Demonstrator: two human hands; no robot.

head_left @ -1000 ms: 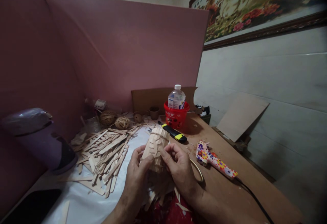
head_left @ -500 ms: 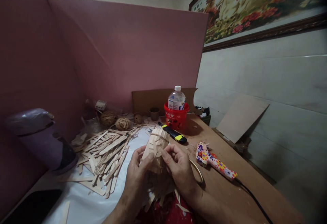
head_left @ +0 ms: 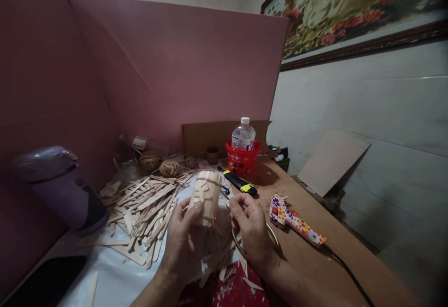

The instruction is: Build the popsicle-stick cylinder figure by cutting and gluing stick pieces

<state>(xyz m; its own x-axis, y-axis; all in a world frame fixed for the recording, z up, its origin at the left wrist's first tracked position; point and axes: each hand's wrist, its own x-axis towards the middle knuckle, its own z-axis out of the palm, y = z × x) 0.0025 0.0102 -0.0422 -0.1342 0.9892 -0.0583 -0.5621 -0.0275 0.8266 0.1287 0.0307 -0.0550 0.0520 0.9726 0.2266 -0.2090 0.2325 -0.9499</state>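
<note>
While the left hand [head_left: 179, 237] has its fingers [head_left: 195, 211] round the cylinder [head_left: 212, 197], hard squeezing could loosen its chips [head_left: 200, 194]; right hand [head_left: 251, 227] just beside it, fingers curled, grasp unclear.

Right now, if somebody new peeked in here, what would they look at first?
Probably the bright red bucket toward the back of the table, with a clear plastic bottle upright inside it. Next might be the flowery tool with a black cord, lying on the brown tabletop to the right. Then, nearer the middle, the light wooden cylinder held in the left hand.
</note>
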